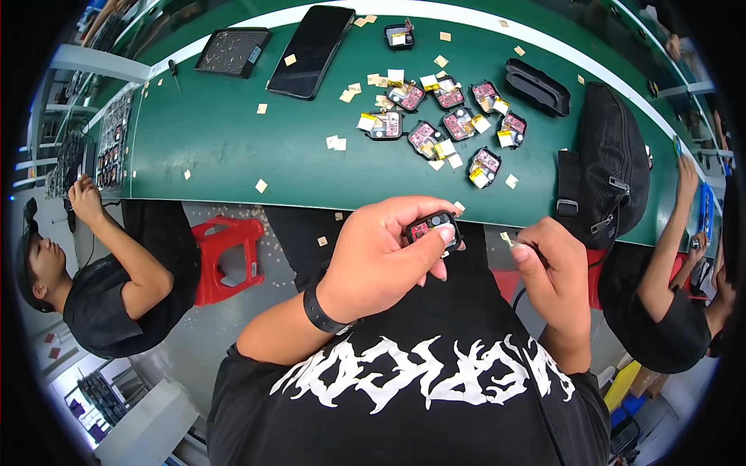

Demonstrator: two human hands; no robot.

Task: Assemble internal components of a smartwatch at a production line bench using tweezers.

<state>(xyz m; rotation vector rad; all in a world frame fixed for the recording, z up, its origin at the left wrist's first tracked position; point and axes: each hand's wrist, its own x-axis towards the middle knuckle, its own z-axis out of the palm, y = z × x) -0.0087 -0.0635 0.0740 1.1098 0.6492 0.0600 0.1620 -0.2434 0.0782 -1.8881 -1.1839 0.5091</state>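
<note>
My left hand (377, 252) is closed around an open black watch case (421, 228), held just off the table's near edge. A red circuit board shows inside it, and my left thumb presses on its lower right part. To the right of it, apart from the case, my right hand (556, 268) pinches a small pale, yellowish scrap (507, 239) between thumb and forefinger. Beyond my hands, several similar watch cases (426, 140) with red boards and yellow-taped parts lie grouped on the green table (217, 147). Another watch case (399, 37) sits farther back by itself.
Small beige squares (261, 186) are scattered about. At the back are a black tray (231, 53), a large phone (312, 51) and an oblong black tray (537, 87). A black bag (610, 155) stands right. Co-workers sit on both sides; a red stool (225, 248) is left.
</note>
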